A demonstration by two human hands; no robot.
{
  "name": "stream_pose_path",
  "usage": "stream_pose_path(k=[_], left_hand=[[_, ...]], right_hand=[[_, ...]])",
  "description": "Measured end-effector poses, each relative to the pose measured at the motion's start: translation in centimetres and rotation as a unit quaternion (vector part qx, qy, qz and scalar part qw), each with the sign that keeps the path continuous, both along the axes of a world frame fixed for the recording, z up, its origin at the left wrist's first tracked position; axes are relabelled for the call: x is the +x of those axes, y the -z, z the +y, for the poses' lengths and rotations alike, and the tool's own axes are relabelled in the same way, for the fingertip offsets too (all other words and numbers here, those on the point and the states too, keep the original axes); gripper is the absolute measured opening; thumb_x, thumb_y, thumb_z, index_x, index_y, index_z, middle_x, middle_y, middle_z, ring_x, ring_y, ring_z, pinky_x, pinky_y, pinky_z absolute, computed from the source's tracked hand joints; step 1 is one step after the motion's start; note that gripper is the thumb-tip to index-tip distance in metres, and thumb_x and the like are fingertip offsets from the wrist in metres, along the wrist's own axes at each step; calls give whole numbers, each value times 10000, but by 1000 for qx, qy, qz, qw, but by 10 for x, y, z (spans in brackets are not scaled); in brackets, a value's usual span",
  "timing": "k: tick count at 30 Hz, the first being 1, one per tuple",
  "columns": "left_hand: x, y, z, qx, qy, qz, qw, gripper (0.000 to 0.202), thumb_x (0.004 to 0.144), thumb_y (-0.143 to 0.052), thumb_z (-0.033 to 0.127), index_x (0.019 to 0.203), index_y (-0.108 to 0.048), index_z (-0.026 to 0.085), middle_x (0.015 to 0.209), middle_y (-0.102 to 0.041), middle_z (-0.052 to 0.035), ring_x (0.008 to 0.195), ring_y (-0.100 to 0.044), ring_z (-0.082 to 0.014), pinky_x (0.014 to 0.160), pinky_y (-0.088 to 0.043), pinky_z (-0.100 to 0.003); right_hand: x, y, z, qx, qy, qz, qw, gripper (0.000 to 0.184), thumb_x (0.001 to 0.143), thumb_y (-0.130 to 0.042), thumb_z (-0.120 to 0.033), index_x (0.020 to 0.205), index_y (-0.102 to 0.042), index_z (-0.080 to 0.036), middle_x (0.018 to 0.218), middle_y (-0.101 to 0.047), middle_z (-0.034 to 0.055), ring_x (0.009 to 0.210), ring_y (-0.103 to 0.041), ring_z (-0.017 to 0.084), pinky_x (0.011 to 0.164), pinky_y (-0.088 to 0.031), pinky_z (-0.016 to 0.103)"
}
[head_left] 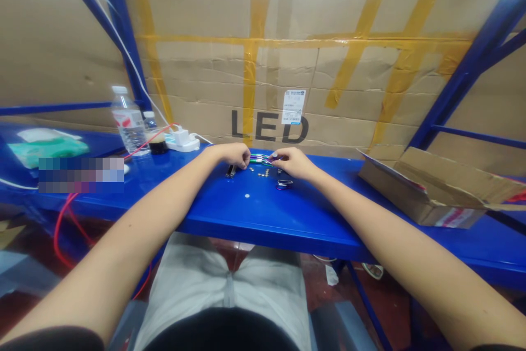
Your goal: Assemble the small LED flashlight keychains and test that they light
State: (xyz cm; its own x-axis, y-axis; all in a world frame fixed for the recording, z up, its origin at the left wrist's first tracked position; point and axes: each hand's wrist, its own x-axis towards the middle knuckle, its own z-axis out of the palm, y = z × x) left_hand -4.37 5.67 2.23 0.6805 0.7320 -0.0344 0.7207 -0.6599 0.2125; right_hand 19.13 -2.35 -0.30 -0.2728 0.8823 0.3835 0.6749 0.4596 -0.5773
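Note:
Shiny slender metal pieces (258, 159) in green and purple lie side by side between my hands on the blue tabletop (263, 219). My left hand (235, 154) is closed at their left end, fingertips down; what it grips is hidden. At their right end, my right hand (292, 162) pinches with thumb and forefinger, but what is in the pinch is too small to make out. Several small gold-coloured round pieces (263, 174) lie just in front. Dark shiny small pieces (230, 171) rest below my left hand. A shiny purple-and-silver loop-shaped piece (284, 184) lies below my right hand.
An open cardboard box (427, 192) stands at the right. Leftward are a water bottle (128, 121), a small bottle of dark liquid (155, 137), a white power strip (183, 143) with cables, and a green packet (47, 148). A large cardboard sheet (197, 82) closes off the back.

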Motion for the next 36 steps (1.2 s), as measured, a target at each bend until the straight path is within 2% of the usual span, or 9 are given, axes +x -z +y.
stream_pose_path(k=[4,8,10,13,17,24,36], left_hand=[[8,-5,-9,63,37,-140,987,187,709,-637,168,877,-719,157,773,-726,-31,675,-633,-145,626,-458,-247],[27,-9,-28,144,111,-282,942,164,782,-609,154,915,-705,141,822,-731,-36,736,-650,-128,689,-492,-244],[36,-8,-36,174,140,-318,921,148,806,-616,154,926,-701,140,833,-732,-34,752,-654,-123,710,-497,-242],[45,-4,-41,200,176,-313,912,118,848,-628,177,933,-703,142,845,-737,-39,763,-660,-127,718,-496,-247],[49,0,-41,236,187,-294,907,97,868,-641,179,927,-713,152,874,-746,-47,814,-671,-147,759,-496,-270],[50,-1,-42,222,182,-287,914,87,874,-652,181,926,-717,156,888,-750,-45,835,-681,-154,779,-499,-272],[51,4,-38,226,184,-296,909,100,866,-658,148,950,-710,139,873,-746,-48,801,-669,-145,742,-473,-255]], right_hand=[[4,1,4,62,25,-8,998,164,842,-641,-169,937,-774,-163,896,-762,58,796,-660,190,773,-493,302],[9,3,9,71,36,6,997,188,832,-623,-145,943,-774,-167,898,-764,64,798,-660,192,816,-497,322],[10,4,11,71,38,10,997,184,826,-618,-143,923,-773,-164,859,-757,58,775,-653,190,794,-494,317],[11,5,13,78,36,13,996,181,813,-605,-137,891,-767,-160,819,-746,45,757,-640,185,753,-480,299],[9,4,12,95,17,12,995,204,793,-593,-129,902,-763,-158,844,-748,42,788,-638,193,732,-457,289],[6,1,6,93,3,11,996,222,796,-582,-131,920,-766,-145,844,-744,42,778,-629,191,698,-434,271],[8,3,9,112,11,-4,994,240,811,-597,-130,972,-773,-152,869,-738,52,820,-622,202,735,-439,283]])
